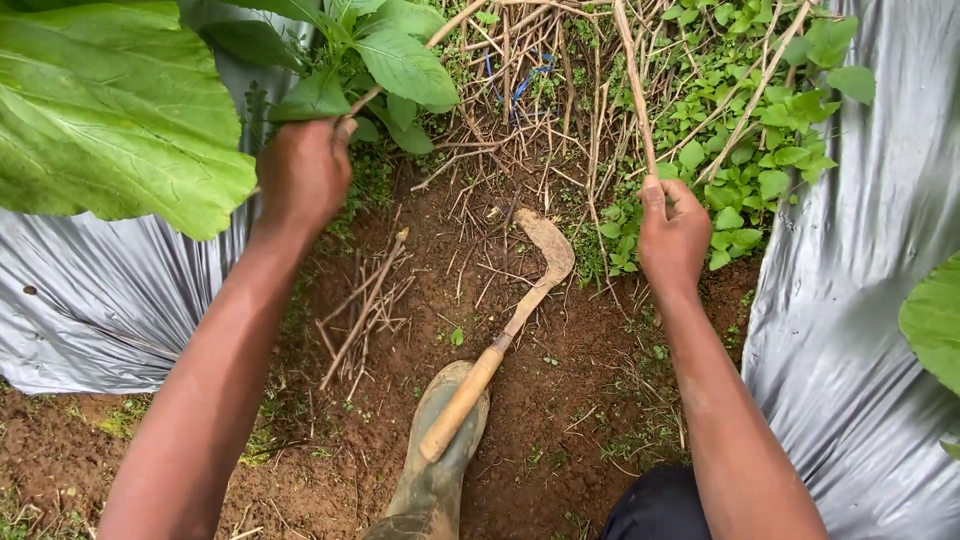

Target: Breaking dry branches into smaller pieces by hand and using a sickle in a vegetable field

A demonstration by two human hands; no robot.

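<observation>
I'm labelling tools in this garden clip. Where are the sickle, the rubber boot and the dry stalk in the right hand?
sickle [548, 250], head view, on the curved blade.
rubber boot [430, 480], head view, on the muddy upper.
dry stalk [635, 85], head view, mid-stem above the right hand [672, 235].

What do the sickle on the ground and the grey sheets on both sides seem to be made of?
The sickle seems to have a pale wooden handle, smooth and round, and a curved metal blade, dull and coated with brown soil or rust. The sheets look like thin plastic film: silver-grey, glossy, with soft wrinkles and bright reflections. The boot under the handle looks like rubber, muddy.
</observation>
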